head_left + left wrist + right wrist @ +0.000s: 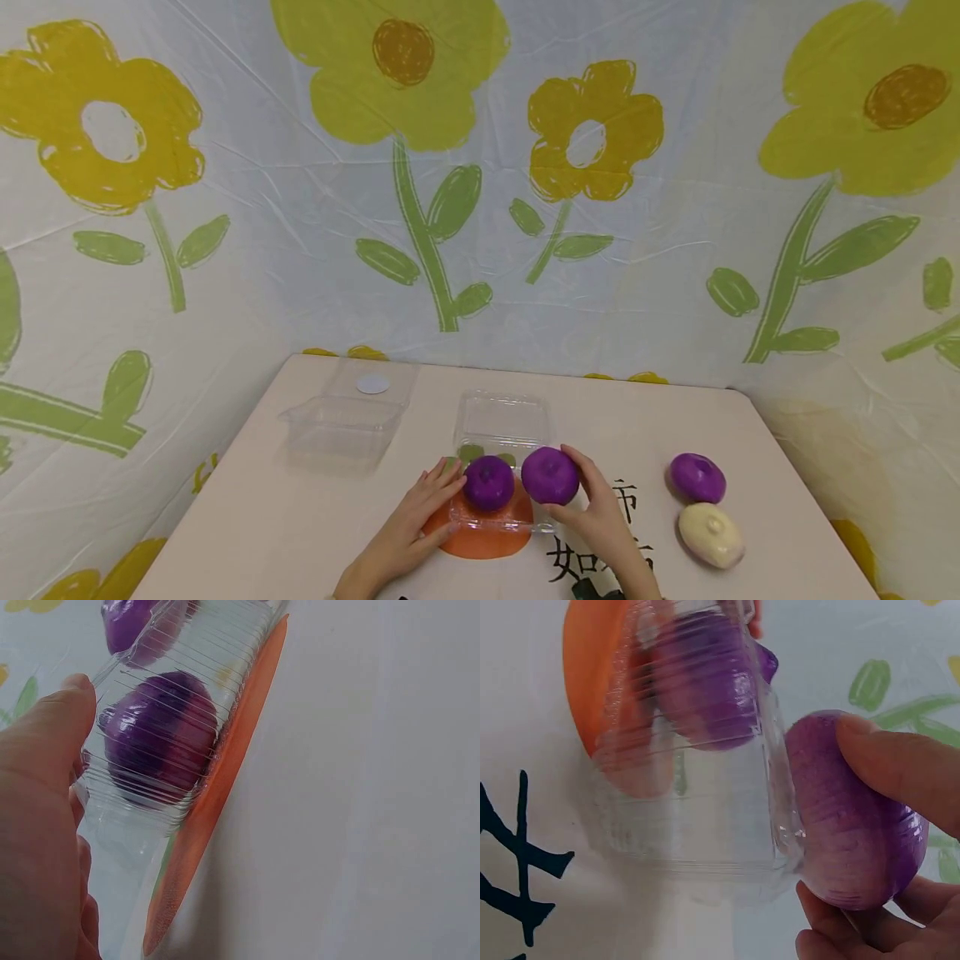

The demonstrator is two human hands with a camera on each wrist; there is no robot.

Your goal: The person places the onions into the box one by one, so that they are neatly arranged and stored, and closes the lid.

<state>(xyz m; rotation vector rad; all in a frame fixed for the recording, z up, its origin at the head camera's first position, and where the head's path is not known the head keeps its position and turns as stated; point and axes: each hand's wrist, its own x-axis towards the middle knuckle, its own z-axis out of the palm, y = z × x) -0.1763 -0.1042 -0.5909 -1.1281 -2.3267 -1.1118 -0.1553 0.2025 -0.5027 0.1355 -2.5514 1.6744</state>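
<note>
A clear plastic clamshell box (501, 525) lies with its lid (502, 414) folded back, over an orange print on the table. One purple onion (489, 483) sits inside it on the left. My left hand (408, 521) holds the box at its left side, the thumb (64, 712) on the rim near the front corner. My right hand (600, 508) grips a second purple onion (551, 476) between thumb and fingers, just above the box's right end. In the right wrist view this onion (851, 817) is beside the box rim.
To the right, another purple onion (697, 478) and a cream onion (711, 535) lie close together. A larger clear plastic box (341, 429) stands at the back left, its lid open. Black characters (566, 557) are printed on the pale table, and a flowered cloth (645, 292) hangs behind.
</note>
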